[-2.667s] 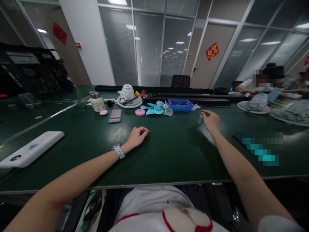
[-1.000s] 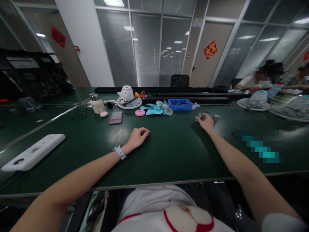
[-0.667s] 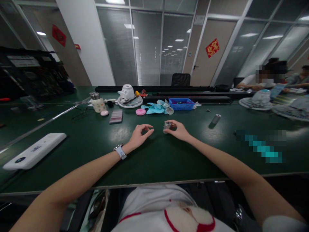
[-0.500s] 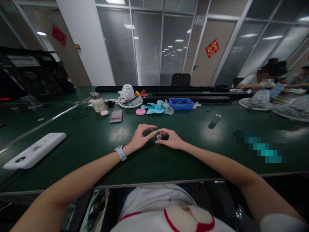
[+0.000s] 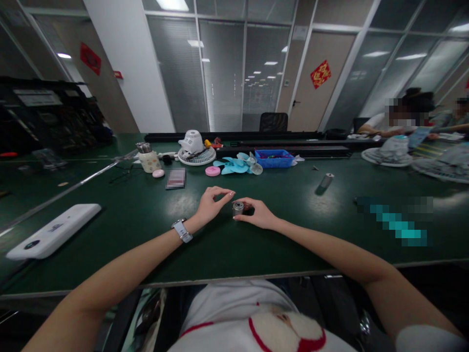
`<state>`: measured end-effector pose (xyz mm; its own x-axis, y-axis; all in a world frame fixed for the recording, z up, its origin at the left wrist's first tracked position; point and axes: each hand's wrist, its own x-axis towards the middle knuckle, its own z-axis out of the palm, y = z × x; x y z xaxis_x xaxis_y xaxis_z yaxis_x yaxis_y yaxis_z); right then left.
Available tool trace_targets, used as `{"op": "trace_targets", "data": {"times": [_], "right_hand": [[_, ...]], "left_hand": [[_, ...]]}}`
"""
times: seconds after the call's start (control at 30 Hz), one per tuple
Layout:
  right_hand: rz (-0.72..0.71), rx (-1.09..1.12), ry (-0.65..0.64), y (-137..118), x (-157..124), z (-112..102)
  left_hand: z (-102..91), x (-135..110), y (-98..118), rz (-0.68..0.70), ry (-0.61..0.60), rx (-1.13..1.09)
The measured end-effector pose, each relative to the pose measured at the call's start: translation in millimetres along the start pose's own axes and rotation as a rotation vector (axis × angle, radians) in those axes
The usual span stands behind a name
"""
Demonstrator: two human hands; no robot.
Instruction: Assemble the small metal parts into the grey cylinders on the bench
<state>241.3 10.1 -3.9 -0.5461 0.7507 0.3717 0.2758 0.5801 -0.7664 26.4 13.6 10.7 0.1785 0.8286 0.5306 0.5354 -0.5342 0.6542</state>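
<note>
A small grey metal cylinder [image 5: 238,209] with a dark opening in its top stands upright on the green table, in front of me. My right hand [image 5: 258,213] grips it from the right, thumb on the near side and fingers behind. Just up and left of it, my left hand [image 5: 214,203] is pinched, thumb and index fingertips together. Whatever that pinch holds, if anything, is too small to make out. The left hand is apart from the cylinder.
A second metal cylinder [image 5: 327,181] stands to the right. Farther back are a white fan body [image 5: 192,142], light-blue fan blades [image 5: 234,166], a pink round piece [image 5: 212,171] and a blue tray [image 5: 274,159]. A white device [image 5: 54,231] lies at left. People sit at far right.
My left hand has drawn up and left, away from the cylinder's top, and its fingers have closed into a pinch. My right hand still grips the cylinder, shifted slightly left.
</note>
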Motion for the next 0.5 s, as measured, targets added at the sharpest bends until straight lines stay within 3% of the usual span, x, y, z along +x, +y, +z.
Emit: {"op": "trace_targets", "data": {"times": [0.2, 0.33, 0.4, 0.5], "right_hand": [[0.009, -0.008, 0.003, -2, -1, 1], [0.021, -0.026, 0.035, 5, 0, -4], [0.042, -0.050, 0.102, 15, 4, -19], [0.090, -0.106, 0.324, 40, 11, -59]], "left_hand": [[-1.1, 4, -29, -0.065, -0.242, 0.168], [1.5, 2, -36, -0.064, -0.280, 0.223], [1.8, 2, -37, -0.048, -0.289, 0.232], [1.4, 1, -37, -0.035, -0.286, 0.260]]}}
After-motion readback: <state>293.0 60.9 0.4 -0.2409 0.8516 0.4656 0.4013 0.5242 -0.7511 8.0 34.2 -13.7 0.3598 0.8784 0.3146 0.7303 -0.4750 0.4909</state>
